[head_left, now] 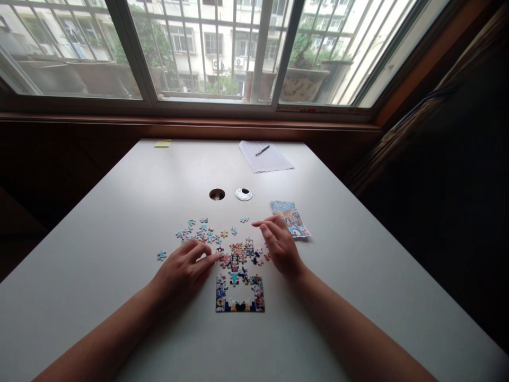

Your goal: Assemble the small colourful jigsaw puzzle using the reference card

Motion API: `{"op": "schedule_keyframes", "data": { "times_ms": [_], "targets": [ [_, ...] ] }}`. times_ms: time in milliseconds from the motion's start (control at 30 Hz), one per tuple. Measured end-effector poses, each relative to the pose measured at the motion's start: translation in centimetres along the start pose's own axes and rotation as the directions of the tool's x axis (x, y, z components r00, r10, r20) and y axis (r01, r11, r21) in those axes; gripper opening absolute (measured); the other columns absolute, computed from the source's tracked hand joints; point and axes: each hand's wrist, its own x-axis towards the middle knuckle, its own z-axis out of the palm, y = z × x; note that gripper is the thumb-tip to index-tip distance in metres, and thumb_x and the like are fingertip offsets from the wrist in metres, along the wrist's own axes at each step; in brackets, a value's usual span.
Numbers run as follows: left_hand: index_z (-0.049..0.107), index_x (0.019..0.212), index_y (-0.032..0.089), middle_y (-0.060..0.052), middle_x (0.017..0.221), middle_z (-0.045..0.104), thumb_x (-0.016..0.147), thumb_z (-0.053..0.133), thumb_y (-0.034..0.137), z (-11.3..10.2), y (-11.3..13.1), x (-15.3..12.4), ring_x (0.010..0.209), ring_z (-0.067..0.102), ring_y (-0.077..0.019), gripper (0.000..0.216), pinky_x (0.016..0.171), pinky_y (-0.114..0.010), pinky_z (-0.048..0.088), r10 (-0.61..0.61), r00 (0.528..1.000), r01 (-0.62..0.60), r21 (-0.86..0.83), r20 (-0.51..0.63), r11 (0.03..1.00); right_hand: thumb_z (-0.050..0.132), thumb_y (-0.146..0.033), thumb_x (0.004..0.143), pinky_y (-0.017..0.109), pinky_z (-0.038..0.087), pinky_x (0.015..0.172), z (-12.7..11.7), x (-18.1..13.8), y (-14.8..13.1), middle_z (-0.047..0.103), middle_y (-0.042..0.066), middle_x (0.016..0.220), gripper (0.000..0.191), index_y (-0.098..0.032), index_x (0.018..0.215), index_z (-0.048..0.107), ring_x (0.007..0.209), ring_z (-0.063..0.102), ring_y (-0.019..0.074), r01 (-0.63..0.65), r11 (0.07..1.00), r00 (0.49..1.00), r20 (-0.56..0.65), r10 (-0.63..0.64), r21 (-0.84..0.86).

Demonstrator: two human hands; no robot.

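1. Left hand (185,270), lower centre-left of the frame: palm down on the table (119,212), fingers bent, index tip touching the loose cluster (238,254). I cannot tell whether it pinches a piece.
2. Right hand (280,244), centre of the frame: open, fingers stretched leftward over the cluster, holding nothing that I can see.
3. Part-built puzzle (240,293), lower centre, between the two wrists: a frame with a pale gap inside. The cluster lies just above it; scattered pieces (202,229) lie further up and left.
4. Picture card (289,217), just right of the right hand.
5. My judgement: draw one piece out of the cluster at a time, check its colours against the card, and press it in flat while the other hand steadies the frame.
6. Unclear: the prints on the pieces are too small to read, the fingers' undersides are hidden, and both forearms are cut off at the lower edge.
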Motion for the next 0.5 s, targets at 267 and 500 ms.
{"op": "schedule_keyframes", "data": {
  "times_ms": [267,500],
  "targets": [
    [0.064,0.128,0.025,-0.004,0.118,0.070,0.092,0.064,0.016,0.31,0.06,0.30,0.110,0.059,-0.0220,0.037,0.097,-0.041,0.055,0.070,0.997,-0.071,-0.033,-0.013,0.997,0.039,-0.036,0.104,0.042,0.046,0.096,-0.07,0.27,0.38,0.059,0.006,0.100,0.037,-0.023,0.103,0.073,0.101,0.058,0.0234,-0.063,0.996,0.996,-0.055,0.067,0.068],
    [0.062,0.132,0.024,-0.004,0.119,0.072,0.094,0.062,0.016,-0.07,0.17,0.61,0.112,0.061,-0.0222,0.039,0.098,-0.042,0.056,0.088,0.996,-0.088,-0.041,-0.003,0.995,0.041,-0.036,0.103,0.042,0.043,0.095,-0.07,0.26,0.30,0.059,0.006,0.098,0.035,-0.024,0.101,0.075,0.100,0.057,0.0234,-0.068,0.992,0.996,-0.056,0.075,0.109]
  ]
}}
